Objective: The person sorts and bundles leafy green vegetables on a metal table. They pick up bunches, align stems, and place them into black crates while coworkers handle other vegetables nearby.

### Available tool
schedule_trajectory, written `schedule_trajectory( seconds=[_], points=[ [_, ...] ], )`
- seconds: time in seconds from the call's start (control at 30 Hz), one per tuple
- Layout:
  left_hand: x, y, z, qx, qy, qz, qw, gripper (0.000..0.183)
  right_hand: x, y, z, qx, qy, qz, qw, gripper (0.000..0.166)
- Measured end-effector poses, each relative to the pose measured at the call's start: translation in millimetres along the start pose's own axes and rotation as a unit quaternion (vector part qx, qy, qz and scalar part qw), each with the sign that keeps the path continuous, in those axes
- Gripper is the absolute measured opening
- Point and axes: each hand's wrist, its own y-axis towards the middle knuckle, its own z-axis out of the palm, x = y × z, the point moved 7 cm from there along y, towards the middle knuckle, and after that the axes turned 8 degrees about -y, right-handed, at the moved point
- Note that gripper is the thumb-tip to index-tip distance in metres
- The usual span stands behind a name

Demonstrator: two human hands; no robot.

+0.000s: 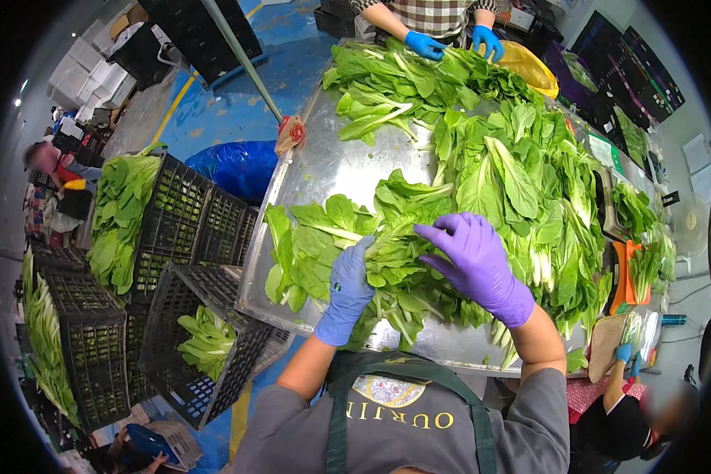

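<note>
In a pale blue glove, my left hand grips a bunch of leafy greens above the near part of the metal table. My right hand, gloved in purple, is at the right side of that bunch. Its thumb and forefinger are apart, and whether they touch a leaf is hard to tell. Loose leaves lie left of my left hand. Beyond and right of my right hand, a large heap of greens with white stems covers the table.
Across the table, a co-worker's blue-gloved hands touch greens beside a yellow bag. Black crates of greens stand at left, one tilted crate nearby. A metal pole rises at the table's left corner. Another person works at right by an orange scale.
</note>
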Motion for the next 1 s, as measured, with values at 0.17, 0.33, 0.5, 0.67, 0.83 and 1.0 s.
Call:
schedule_trajectory(
  seconds=[0.17,0.33,0.5,0.67,0.83,1.0],
  points=[
    [-6,-1,-2,0.011,0.018,0.009,1.000,0.057,-3,-3,14,-0.003,0.055,-0.022,0.998,0.024],
    [-2,-9,2,0.011,-0.026,0.000,1.000,0.055,-44,2,25,-0.095,0.631,0.213,0.740,0.007],
    [20,-36,17,0.070,-0.245,-0.155,0.955,0.044,-73,41,57,0.071,0.203,0.075,0.974,0.051],
    [29,-59,8,0.048,-0.178,-0.095,0.978,0.025,-253,42,76,-0.027,-0.075,0.277,0.958,0.021],
    [33,-66,11,0.038,-0.489,-0.348,0.799,0.025,-304,13,124,0.170,-0.027,0.352,0.920,0.032],
    [9,-54,8,0.010,-0.673,-0.368,0.642,0.032,-320,-7,74,0.065,0.146,0.338,0.927,0.028]
  ],
)
